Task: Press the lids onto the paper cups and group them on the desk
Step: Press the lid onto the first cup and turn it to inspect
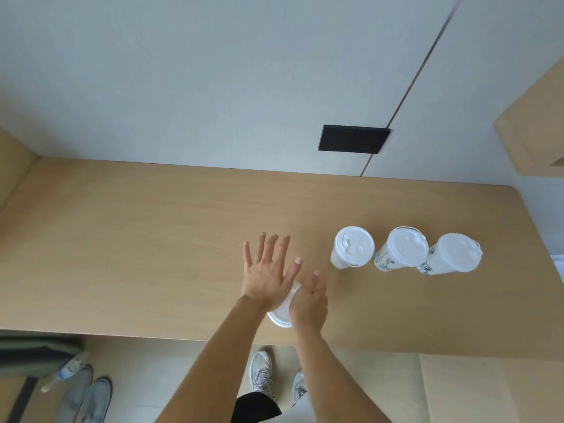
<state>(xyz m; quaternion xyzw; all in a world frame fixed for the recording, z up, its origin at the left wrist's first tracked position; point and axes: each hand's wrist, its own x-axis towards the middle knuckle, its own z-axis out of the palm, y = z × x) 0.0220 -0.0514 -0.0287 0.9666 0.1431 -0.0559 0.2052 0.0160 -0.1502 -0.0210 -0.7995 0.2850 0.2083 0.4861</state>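
White lidded cup (pixel 279 317) — left hand (pixel 268 274) flat on top, fingers splayed — right hand (pixel 309 305) gripping its side.

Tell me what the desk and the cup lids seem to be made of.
Desk: light wood or wood-look laminate, matte, with faint straight grain. Lids: probably thin white plastic, smooth, slightly glossy, with moulded bumps.

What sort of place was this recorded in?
Probably an office or study room: a long wooden desk against a plain panelled wall, a black wall plate above it, and three lidded paper cups lined up.
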